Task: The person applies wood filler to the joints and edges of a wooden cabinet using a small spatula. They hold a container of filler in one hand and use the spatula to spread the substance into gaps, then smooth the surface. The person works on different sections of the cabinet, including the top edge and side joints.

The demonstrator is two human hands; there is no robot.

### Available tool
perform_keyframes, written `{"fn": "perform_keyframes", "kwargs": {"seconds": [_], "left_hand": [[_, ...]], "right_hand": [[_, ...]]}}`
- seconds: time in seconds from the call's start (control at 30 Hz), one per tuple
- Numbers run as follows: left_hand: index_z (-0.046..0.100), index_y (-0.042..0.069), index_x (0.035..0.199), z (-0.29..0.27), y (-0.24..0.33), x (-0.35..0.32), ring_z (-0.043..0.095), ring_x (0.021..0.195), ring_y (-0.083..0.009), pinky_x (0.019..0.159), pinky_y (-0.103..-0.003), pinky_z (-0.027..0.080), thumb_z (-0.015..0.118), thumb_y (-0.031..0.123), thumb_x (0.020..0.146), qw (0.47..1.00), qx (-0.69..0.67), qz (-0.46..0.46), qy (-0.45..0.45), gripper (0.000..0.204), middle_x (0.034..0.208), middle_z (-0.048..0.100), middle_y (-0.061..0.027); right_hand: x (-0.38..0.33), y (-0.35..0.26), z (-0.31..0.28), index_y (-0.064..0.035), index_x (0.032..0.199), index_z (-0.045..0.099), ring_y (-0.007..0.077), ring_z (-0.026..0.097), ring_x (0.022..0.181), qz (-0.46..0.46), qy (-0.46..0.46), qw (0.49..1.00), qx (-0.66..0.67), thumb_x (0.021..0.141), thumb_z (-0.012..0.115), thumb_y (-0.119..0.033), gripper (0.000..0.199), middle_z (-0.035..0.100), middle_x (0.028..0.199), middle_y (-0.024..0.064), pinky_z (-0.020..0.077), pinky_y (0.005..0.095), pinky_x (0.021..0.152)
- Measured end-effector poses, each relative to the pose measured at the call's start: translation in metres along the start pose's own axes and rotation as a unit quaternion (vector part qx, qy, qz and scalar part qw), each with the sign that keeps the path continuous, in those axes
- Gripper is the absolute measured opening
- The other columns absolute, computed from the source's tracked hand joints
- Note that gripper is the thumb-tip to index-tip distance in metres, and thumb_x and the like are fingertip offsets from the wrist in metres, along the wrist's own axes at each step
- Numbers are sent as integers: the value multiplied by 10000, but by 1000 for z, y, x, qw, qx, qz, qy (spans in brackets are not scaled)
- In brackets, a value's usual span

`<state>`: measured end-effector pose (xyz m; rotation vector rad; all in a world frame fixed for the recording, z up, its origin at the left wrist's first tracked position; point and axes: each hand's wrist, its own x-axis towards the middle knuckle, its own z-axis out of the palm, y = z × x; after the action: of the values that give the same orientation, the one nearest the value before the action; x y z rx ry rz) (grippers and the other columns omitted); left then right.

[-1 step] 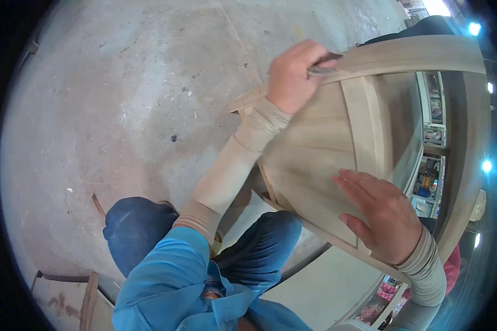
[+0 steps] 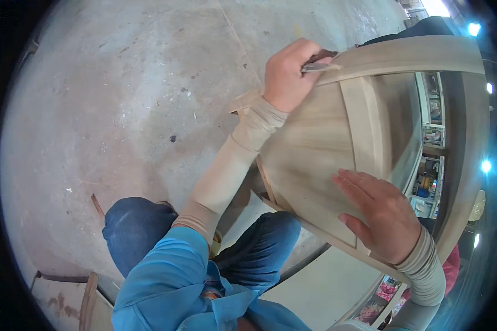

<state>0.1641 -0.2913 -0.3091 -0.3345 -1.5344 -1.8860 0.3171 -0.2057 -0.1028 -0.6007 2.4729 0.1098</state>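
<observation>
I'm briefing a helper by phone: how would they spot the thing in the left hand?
Find the large pale wooden piece on the picture's right side. Follow its upper rail leftward to the left hand. It holds a small, thin, seemingly folded sheet, its dark brown and grey setting it apart from the pale wood.

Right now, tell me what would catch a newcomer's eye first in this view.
The big pale wooden piece would likely come first, filling much of the right half, with the right hand spread over it. Near its upper edge, the left hand grips a small dark piece, too small to identify. The bright blue sleeve stands out at the lower centre-left against the grey floor.
</observation>
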Motion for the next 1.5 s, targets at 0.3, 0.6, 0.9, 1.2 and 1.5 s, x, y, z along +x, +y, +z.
{"fn": "perform_keyframes", "kwargs": {"seconds": [0.3, 0.6, 0.9, 1.2, 1.5], "left_hand": [[649, 44, 834, 3, 5, -6, 550, 626, -179, 568, -287, 431, 754, 92, 734, 998, -35, 43, -12, 153, 705, 583, -63], [655, 71, 832, 7, 15, -3, 536, 629, -237, 537, -332, 423, 758, 125, 702, 993, 29, 116, -22, 174, 693, 561, -67], [636, 93, 797, 7, 21, 2, 534, 615, -229, 521, -335, 428, 743, 143, 710, 986, 76, 147, -18, 146, 680, 539, -52], [637, 86, 805, 4, 14, -5, 552, 625, -240, 526, -340, 440, 740, 119, 703, 987, 66, 141, -33, 148, 688, 541, -63], [624, 77, 793, -3, 4, -16, 552, 622, -247, 526, -343, 439, 730, 109, 723, 989, 77, 119, -38, 131, 696, 541, -69]], "right_hand": [[-2, -2, 1, -9, 1265, 489, 331, 531, 1132, -1, -2, 1000, -4, 741, 713, -144, 586, 535, 1227, 187, 429, 416, 966], [-2, -4, 0, -10, 1272, 482, 335, 536, 1120, -5, -12, 1000, -19, 745, 712, -150, 591, 532, 1231, 183, 430, 417, 961], [-1, -5, -2, -8, 1276, 481, 334, 532, 1111, -1, -18, 1000, -6, 737, 713, -142, 602, 534, 1219, 184, 428, 425, 960], [-1, -2, 0, -2, 1272, 481, 339, 536, 1116, -9, -9, 1000, -2, 732, 715, -137, 604, 534, 1223, 192, 429, 421, 964], [0, -6, 1, -17, 1290, 487, 340, 531, 1150, 5, -20, 1000, 5, 693, 731, -64, 646, 542, 1247, 180, 434, 410, 969]]}}
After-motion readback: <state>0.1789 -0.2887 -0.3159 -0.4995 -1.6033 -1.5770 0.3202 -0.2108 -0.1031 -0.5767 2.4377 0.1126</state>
